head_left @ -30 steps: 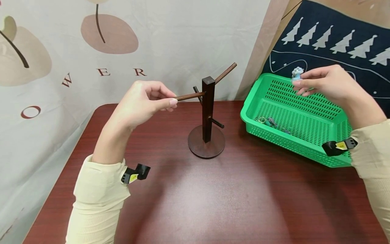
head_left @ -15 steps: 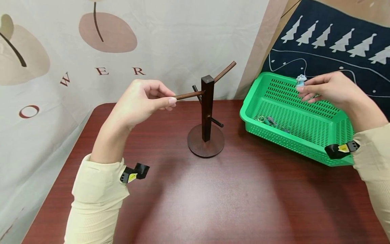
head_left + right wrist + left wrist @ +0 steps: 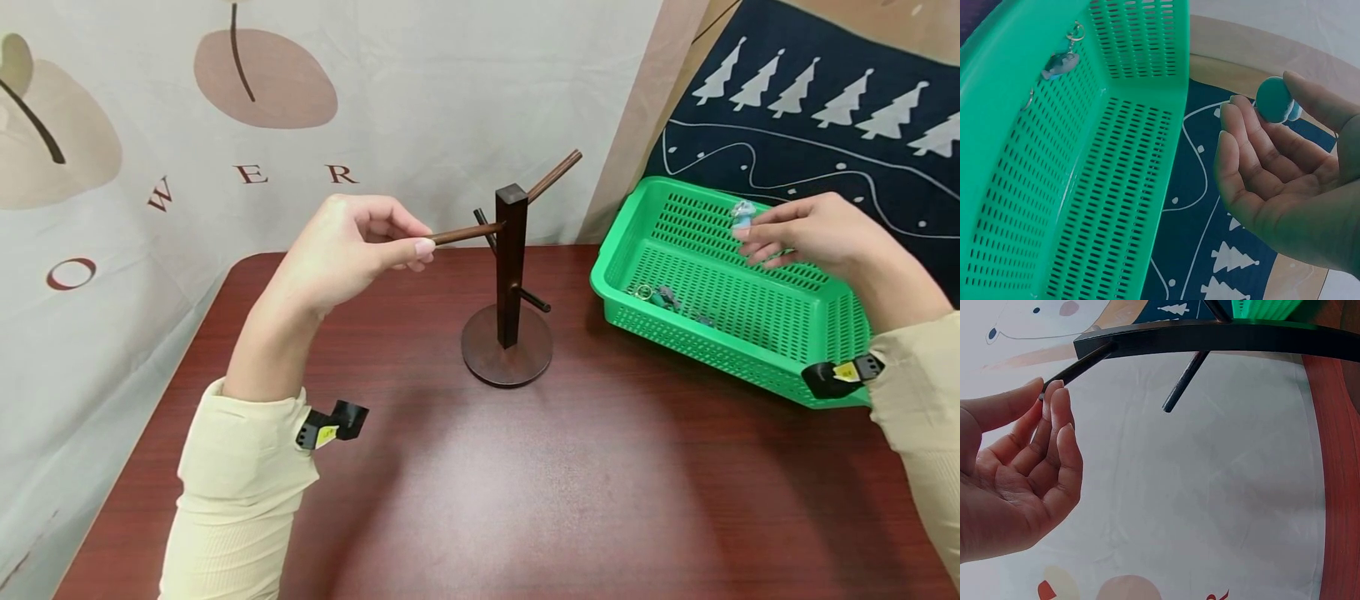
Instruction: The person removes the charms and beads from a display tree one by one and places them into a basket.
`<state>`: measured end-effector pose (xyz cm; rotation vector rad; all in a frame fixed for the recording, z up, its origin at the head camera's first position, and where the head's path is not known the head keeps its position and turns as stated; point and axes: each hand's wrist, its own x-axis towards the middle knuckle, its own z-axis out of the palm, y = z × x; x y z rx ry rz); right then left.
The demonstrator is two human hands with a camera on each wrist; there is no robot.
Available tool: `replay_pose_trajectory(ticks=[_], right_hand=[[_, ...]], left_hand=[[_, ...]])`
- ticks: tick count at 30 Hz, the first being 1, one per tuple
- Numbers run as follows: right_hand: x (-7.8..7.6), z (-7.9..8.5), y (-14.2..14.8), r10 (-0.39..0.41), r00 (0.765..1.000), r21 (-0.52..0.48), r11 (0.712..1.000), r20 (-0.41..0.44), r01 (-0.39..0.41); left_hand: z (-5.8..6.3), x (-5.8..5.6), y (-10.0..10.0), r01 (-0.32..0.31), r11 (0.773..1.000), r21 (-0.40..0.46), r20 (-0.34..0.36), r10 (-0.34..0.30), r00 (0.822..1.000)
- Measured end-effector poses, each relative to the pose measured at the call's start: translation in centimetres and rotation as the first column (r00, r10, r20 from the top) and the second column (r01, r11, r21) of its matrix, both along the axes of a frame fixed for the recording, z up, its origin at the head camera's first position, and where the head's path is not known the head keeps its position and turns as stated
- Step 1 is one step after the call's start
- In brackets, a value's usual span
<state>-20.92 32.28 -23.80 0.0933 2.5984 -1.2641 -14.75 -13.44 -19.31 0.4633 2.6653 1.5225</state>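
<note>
A dark wooden peg stand [image 3: 512, 275] with a round base stands on the table, its pegs slanting out of a square post. My left hand [image 3: 330, 254] pinches the outer end of the left upper peg [image 3: 468, 234] between thumb and fingertips; the left wrist view shows the same grip on the peg [image 3: 1082, 365]. Above the far side of a green basket [image 3: 720, 354], my right hand [image 3: 832, 237] pinches a small light-blue figurine [image 3: 742, 214] between thumb and fingers. From the right wrist, the figurine's rounded blue-green end [image 3: 1274, 100] shows; the fingers hide part of it.
Several small keychains [image 3: 666, 298] lie in the basket by its left wall; one with a metal ring [image 3: 1075, 31] shows in the right wrist view. A printed cloth [image 3: 337, 67] hangs behind the reddish-brown table [image 3: 510, 483]. A navy tree-patterned cloth [image 3: 795, 158] is behind the basket.
My right hand has lowered toward the basket and shifted slightly right, carrying the figurine. The left hand keeps its hold on the peg, and the stand has stayed put.
</note>
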Motion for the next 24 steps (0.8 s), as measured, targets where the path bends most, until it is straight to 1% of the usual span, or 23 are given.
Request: replay_pose_trajectory(ticks=[3,6,10,13,16,20,24], right_hand=[[0.0,-0.2,0.1,0.014,1.0,0.006,1.0,0.007,-0.014],[0.0,-0.5,0.2,0.033,0.999,0.038,0.999,0.012,-0.034],[0.1,-0.8,0.2,0.06,0.998,0.06,0.996,0.027,-0.062],[0.2,-1.0,0.4,0.071,0.996,0.057,0.996,0.051,-0.074],[0.2,-1.3,0.5,0.068,0.995,0.044,0.996,0.068,-0.071],[0.1,-1.4,0.6,0.063,0.995,0.002,0.998,0.078,-0.063],[0.1,-1.3,0.8,0.058,0.995,-0.045,0.998,0.081,-0.054]], left_hand=[[0.1,0.0,0.0,0.009,1.0,0.008,0.003,-0.009,1.0],[0.1,0.0,0.0,0.014,1.0,0.02,0.006,-0.014,1.0],[0.0,0.1,0.1,0.01,1.0,0.023,0.005,-0.011,1.0],[0.0,0.1,0.1,0.011,1.0,0.025,0.005,-0.011,1.0],[0.0,0.1,0.0,0.023,0.999,0.029,0.007,-0.023,1.0],[0.1,0.2,0.0,0.042,0.998,0.036,0.009,-0.042,0.999],[0.2,0.2,0.0,0.043,0.998,0.037,0.01,-0.044,0.999]])
